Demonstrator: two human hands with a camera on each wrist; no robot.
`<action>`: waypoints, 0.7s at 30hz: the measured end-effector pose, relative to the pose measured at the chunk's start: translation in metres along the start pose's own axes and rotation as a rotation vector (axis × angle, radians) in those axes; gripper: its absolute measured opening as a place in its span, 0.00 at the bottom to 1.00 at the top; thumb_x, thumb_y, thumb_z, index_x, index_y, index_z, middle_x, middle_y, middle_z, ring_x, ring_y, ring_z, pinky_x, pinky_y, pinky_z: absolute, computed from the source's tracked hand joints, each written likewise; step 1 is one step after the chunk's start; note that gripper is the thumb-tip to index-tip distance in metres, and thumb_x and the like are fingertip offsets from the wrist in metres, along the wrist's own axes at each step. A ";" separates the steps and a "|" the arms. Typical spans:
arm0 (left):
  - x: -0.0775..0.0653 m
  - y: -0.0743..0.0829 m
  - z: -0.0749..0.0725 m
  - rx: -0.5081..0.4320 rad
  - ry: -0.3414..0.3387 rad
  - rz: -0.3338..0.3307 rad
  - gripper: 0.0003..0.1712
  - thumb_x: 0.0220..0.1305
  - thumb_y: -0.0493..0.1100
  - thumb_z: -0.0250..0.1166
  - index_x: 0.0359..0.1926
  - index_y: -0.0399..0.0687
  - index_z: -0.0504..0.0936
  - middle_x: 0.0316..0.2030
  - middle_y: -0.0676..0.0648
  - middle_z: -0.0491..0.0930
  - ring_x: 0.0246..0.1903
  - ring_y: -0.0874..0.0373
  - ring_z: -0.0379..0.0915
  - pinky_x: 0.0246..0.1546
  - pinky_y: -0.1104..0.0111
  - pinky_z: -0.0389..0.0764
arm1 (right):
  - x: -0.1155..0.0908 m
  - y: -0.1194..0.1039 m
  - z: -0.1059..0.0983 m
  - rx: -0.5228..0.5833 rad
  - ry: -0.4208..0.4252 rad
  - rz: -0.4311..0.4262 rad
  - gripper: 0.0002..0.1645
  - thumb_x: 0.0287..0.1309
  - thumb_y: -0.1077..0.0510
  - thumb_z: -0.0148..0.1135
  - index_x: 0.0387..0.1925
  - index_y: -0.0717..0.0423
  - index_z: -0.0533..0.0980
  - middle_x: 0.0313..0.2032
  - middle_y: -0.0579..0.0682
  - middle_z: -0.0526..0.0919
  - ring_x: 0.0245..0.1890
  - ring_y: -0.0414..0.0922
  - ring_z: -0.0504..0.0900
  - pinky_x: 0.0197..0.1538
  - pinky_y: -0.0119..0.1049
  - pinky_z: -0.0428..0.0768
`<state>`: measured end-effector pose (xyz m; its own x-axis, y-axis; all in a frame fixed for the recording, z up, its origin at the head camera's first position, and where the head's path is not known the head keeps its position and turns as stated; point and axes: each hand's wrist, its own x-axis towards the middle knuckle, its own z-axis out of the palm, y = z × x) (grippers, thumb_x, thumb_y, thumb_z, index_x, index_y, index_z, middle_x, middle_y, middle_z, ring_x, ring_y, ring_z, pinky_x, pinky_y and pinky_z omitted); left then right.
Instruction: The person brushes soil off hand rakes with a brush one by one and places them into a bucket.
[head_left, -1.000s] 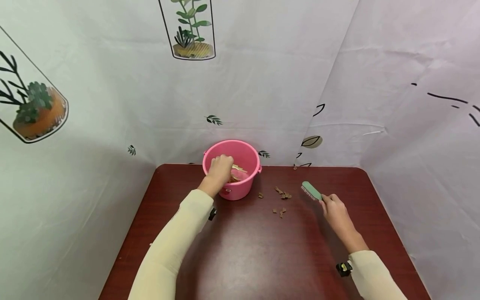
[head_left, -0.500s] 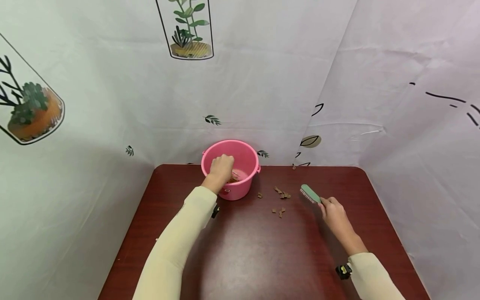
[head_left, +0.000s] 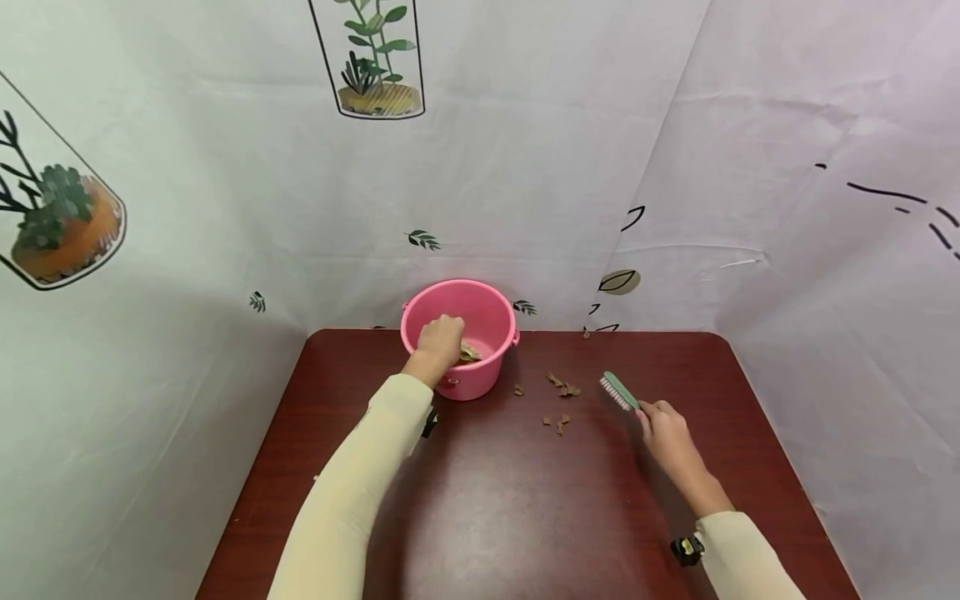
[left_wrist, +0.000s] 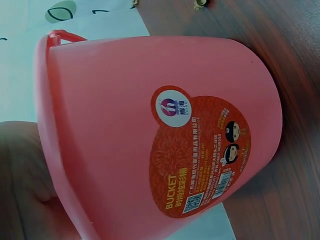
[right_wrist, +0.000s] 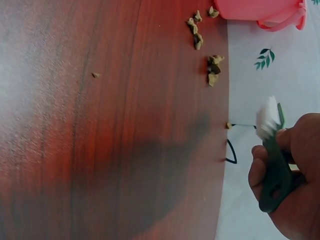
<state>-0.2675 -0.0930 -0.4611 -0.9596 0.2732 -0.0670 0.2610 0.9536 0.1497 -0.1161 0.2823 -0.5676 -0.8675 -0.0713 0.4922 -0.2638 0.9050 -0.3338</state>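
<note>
My left hand (head_left: 441, 337) reaches over the near left rim of a pink bucket (head_left: 486, 310), its fingers down inside and hidden. Pale yellowish-brown bits (head_left: 469, 353) show in the bucket beside that hand; I cannot tell whether it holds any. In the left wrist view the bucket's side (left_wrist: 110, 100) fills the middle, with a red label on it. My right hand (head_left: 667, 433) grips the handle of a small green brush (head_left: 617, 389) with white bristles, held over the right of the table. Its bristles point to the left.
Small brown dry scraps (head_left: 568, 390) lie on the dark red table (head_left: 510, 500) between bucket and brush, one scrap (head_left: 518, 390) close to the bucket. A white printed cloth (head_left: 525, 167) hangs behind the table and at both sides.
The pale strips seen by my left hand a second ago have dropped from that spot, lower in the bucket. My right hand has lowered slightly, and the brush has turned to show more bristles.
</note>
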 end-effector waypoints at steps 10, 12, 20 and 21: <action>0.002 -0.005 0.004 -0.044 -0.009 -0.015 0.03 0.69 0.32 0.63 0.40 0.39 0.83 0.34 0.41 0.85 0.35 0.46 0.84 0.40 0.54 0.84 | -0.013 -0.003 0.001 0.060 -0.061 0.103 0.06 0.64 0.72 0.60 0.38 0.76 0.81 0.29 0.64 0.83 0.34 0.61 0.85 0.41 0.58 0.81; 0.002 -0.006 0.004 -0.050 -0.017 -0.020 0.03 0.69 0.32 0.63 0.40 0.39 0.83 0.34 0.41 0.85 0.35 0.46 0.83 0.40 0.54 0.84 | -0.016 -0.004 0.002 0.076 -0.081 0.136 0.06 0.67 0.71 0.58 0.36 0.73 0.80 0.27 0.60 0.83 0.30 0.57 0.84 0.39 0.57 0.81; -0.001 -0.008 -0.001 -0.042 0.013 -0.010 0.02 0.66 0.34 0.64 0.37 0.39 0.83 0.31 0.42 0.83 0.33 0.47 0.81 0.40 0.55 0.82 | -0.030 -0.006 0.008 0.086 -0.211 0.352 0.10 0.74 0.66 0.49 0.39 0.69 0.75 0.26 0.56 0.82 0.31 0.59 0.84 0.41 0.59 0.79; -0.002 -0.009 -0.002 -0.037 0.030 -0.006 0.02 0.66 0.34 0.65 0.36 0.39 0.83 0.31 0.42 0.83 0.34 0.46 0.81 0.40 0.55 0.82 | -0.032 -0.006 0.009 0.082 -0.228 0.380 0.11 0.74 0.65 0.48 0.41 0.70 0.74 0.27 0.59 0.83 0.33 0.62 0.84 0.41 0.60 0.79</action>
<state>-0.2678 -0.1024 -0.4607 -0.9639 0.2635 -0.0387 0.2522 0.9498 0.1854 -0.0907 0.2750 -0.5883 -0.9776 0.1606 0.1359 0.0667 0.8495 -0.5234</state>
